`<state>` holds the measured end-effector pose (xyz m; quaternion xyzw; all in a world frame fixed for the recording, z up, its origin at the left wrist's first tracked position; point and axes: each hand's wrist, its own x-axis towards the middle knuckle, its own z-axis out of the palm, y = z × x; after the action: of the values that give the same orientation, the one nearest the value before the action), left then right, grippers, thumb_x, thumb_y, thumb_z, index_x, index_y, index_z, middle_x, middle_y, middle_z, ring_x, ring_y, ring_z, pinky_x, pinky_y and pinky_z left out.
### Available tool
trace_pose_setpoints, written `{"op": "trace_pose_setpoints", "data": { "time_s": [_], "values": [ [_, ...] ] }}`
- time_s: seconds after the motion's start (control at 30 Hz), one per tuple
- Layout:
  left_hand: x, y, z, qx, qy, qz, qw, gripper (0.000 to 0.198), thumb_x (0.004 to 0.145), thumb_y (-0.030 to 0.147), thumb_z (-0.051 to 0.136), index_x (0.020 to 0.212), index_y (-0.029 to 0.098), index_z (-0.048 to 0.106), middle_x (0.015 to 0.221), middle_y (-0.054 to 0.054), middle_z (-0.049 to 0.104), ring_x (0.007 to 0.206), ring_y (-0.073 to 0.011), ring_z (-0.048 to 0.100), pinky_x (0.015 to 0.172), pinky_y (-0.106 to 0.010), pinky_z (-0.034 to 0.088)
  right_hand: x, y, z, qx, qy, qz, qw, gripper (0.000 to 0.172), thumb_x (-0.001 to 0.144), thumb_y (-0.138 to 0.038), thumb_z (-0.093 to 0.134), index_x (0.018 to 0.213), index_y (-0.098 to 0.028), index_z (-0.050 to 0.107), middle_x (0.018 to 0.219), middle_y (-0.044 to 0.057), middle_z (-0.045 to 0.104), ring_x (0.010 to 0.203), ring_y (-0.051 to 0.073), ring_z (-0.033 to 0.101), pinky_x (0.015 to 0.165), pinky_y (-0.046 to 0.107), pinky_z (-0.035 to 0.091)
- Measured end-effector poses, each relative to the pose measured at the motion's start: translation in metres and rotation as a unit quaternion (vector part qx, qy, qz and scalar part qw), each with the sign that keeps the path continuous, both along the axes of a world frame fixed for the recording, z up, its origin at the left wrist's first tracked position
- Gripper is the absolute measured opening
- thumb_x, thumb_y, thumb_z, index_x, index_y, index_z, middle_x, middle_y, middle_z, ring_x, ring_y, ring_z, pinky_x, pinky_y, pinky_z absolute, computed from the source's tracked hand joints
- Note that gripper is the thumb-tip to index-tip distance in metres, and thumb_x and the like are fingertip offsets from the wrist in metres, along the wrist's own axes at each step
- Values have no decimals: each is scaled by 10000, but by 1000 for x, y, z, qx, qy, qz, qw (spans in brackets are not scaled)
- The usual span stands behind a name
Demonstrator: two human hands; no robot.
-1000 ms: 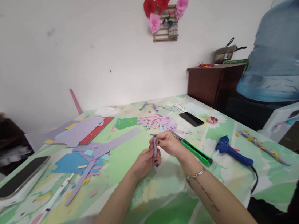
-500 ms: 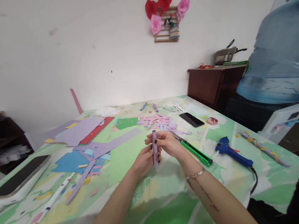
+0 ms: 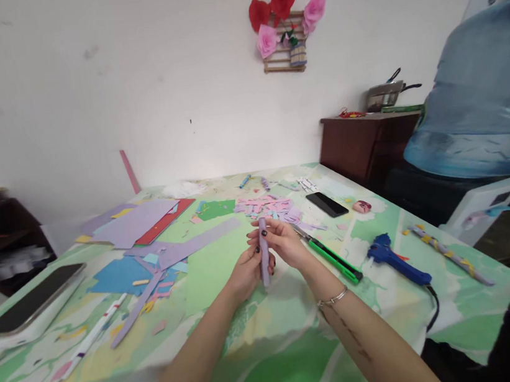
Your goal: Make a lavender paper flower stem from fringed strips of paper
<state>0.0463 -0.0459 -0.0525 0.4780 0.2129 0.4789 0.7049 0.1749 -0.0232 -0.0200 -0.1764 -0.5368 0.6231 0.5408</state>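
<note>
Both my hands meet over the middle of the table with the green printed cloth (image 3: 267, 352). Between them stands a rolled lilac paper tube (image 3: 264, 254), held nearly upright. My left hand (image 3: 246, 272) grips its lower part with fingers curled round it. My right hand (image 3: 284, 241) pinches its upper part; a bracelet sits on that wrist. A green-handled utility knife (image 3: 332, 256) lies just right of my right hand. A pile of small pink and lilac paper scraps (image 3: 267, 206) lies beyond the hands.
Lilac, red and blue paper sheets (image 3: 138, 228) spread at the left. A phone (image 3: 326, 203) lies at the far right, a tablet (image 3: 30, 303) at the left edge. A blue glue gun (image 3: 393, 258) and a wrapped stick (image 3: 449, 253) lie right. A person in blue (image 3: 482, 98) stands at right.
The lilac tube has been turned more upright and raised slightly between my fingers. My hands stay over the same spot.
</note>
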Motion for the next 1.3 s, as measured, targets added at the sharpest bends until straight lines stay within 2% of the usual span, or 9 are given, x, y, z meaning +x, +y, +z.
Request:
{"op": "trace_pose_setpoints", "data": {
  "time_s": [0.13, 0.23, 0.4, 0.53, 0.7, 0.87, 1.03, 1.17, 1.3],
  "values": [
    [1, 3, -3, 33, 53, 38, 997, 231, 830, 388, 524, 851, 160, 490, 593, 5, 564, 482, -90, 498, 477, -204, 377, -2, 2, -2, 5, -11, -28, 1000, 405, 755, -315, 653, 1127, -216, 528, 938, 84, 692, 849, 219, 667, 712, 336, 519],
    [1, 2, -2, 58, 102, 85, 989, 302, 844, 461, 461, 879, 162, 488, 543, 16, 560, 393, -80, 459, 389, -184, 328, -5, 3, -3, 13, -23, -59, 998, 417, 752, -344, 649, 1123, -209, 514, 915, 84, 696, 833, 225, 670, 643, 303, 514],
    [2, -1, 4, 44, 133, 179, 974, 408, 805, 571, 447, 861, 168, 481, 428, 79, 457, 261, -52, 337, 283, -157, 228, -10, 2, -2, 32, -30, -81, 996, 471, 722, -349, 670, 1132, -202, 488, 833, 58, 704, 794, 209, 666, 650, 300, 504],
    [2, -3, 4, 53, 157, 207, 964, 451, 818, 602, 387, 839, 162, 485, 378, 70, 460, 231, -66, 351, 262, -159, 221, -10, -2, 0, 44, -44, -95, 994, 499, 739, -320, 654, 1189, -229, 459, 783, 28, 701, 735, 186, 660, 671, 307, 501],
    [2, -3, 0, 59, 197, 234, 950, 511, 815, 631, 348, 925, 154, 497, 356, 58, 486, 222, -109, 413, 248, -177, 256, -10, -2, -1, 53, -58, -87, 993, 428, 746, -329, 642, 1139, -226, 507, 749, 20, 695, 681, 175, 649, 647, 299, 498],
    [1, -3, -1, 57, 219, 247, 942, 502, 815, 631, 342, 868, 157, 498, 328, 51, 477, 219, -121, 420, 246, -183, 253, -11, -4, 0, 46, -55, -72, 995, 400, 736, -304, 653, 1107, -228, 521, 743, 18, 697, 676, 170, 649, 640, 292, 499],
    [2, 0, 1, 74, 202, 223, 951, 485, 814, 608, 383, 836, 143, 520, 411, 43, 507, 258, -99, 435, 282, -190, 286, -5, 1, -1, 38, -33, -85, 995, 414, 719, -297, 674, 1095, -215, 521, 764, 39, 699, 710, 197, 667, 632, 306, 509],
    [1, 1, 4, 94, 161, 145, 972, 390, 826, 508, 463, 886, 130, 538, 568, 32, 535, 314, -58, 436, 326, -179, 301, 3, 8, -2, 16, 3, -109, 994, 469, 700, -330, 691, 1111, -218, 497, 742, 36, 693, 693, 216, 676, 614, 322, 516],
    [-3, 0, 7, 82, 121, 71, 987, 316, 816, 403, 520, 962, 125, 543, 657, 4, 562, 368, -63, 467, 358, -187, 326, 7, 12, -3, 1, 19, -127, 992, 483, 685, -335, 702, 1108, -210, 504, 712, 32, 687, 687, 220, 677, 598, 315, 520]
  ]
}}
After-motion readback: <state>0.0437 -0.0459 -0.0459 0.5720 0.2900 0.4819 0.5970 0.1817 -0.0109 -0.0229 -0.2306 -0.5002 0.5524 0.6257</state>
